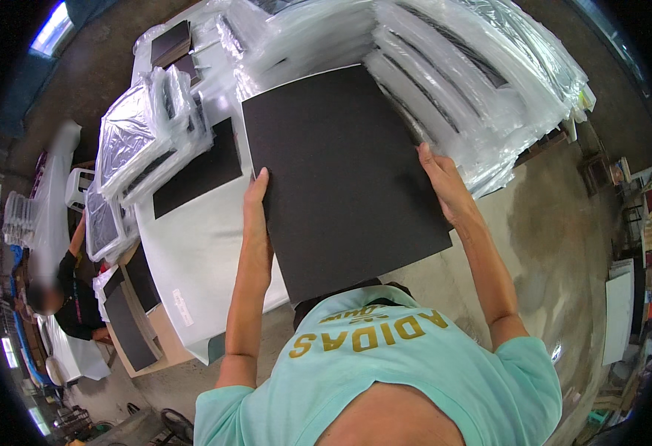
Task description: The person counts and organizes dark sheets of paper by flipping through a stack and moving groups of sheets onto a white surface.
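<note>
In front of my body I hold up a large black rectangular board [341, 178], its flat dark face toward me. My left hand [257, 189] grips its left edge with the thumb on the near face. At its right edge my right hand [441, 178] does the same, thumb along the border. The other fingers of both hands are hidden behind the board. Under and beyond it lies a white-covered table [192, 245]. On that table, left of my left hand, rests another black sheet [203, 171].
Plastic-wrapped frames [452, 82] are heaped on the far side and right. More wrapped frames [144, 134] stand at the left beside black panels [171, 44]. A co-worker [77, 293] in dark clothing is at the far left, near a wooden table [166, 346] with dark boards.
</note>
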The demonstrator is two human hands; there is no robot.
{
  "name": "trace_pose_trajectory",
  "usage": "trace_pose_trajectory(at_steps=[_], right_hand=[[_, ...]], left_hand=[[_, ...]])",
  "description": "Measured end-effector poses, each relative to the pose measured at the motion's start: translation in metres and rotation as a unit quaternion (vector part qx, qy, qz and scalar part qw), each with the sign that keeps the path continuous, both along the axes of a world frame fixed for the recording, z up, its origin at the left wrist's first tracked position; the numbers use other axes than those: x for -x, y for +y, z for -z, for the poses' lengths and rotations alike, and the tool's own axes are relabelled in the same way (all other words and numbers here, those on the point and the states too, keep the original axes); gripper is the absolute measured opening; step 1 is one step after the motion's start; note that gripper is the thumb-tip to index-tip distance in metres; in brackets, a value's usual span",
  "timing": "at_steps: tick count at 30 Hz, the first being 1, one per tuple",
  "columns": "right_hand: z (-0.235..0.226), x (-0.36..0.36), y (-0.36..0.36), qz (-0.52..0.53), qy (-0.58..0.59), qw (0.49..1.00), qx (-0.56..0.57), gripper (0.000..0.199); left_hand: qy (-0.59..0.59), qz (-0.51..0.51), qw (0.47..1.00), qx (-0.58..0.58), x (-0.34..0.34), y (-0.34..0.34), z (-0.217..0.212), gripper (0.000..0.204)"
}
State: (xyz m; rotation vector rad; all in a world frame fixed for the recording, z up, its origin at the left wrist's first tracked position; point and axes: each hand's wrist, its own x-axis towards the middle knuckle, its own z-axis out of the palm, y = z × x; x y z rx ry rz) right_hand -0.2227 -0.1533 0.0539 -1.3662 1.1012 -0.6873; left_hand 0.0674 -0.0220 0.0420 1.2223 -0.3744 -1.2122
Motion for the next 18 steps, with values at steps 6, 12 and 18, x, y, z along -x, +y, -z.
trace_pose_trajectory(at_steps=[6,12,18], right_hand=[[-0.006,-0.016,-0.006,0.009,0.103,0.993,0.056,0.064],[-0.009,-0.023,-0.018,-0.008,0.043,0.997,-0.059,0.080],[-0.018,-0.025,-0.020,-0.020,-0.038,0.984,-0.170,0.088]], left_hand=[[-0.003,-0.009,0.997,0.078,-0.006,0.016,0.007,0.064],[0.111,0.033,0.991,0.069,-0.012,0.019,0.011,0.068],[0.147,0.041,0.983,0.100,-0.014,0.020,0.022,0.073]])
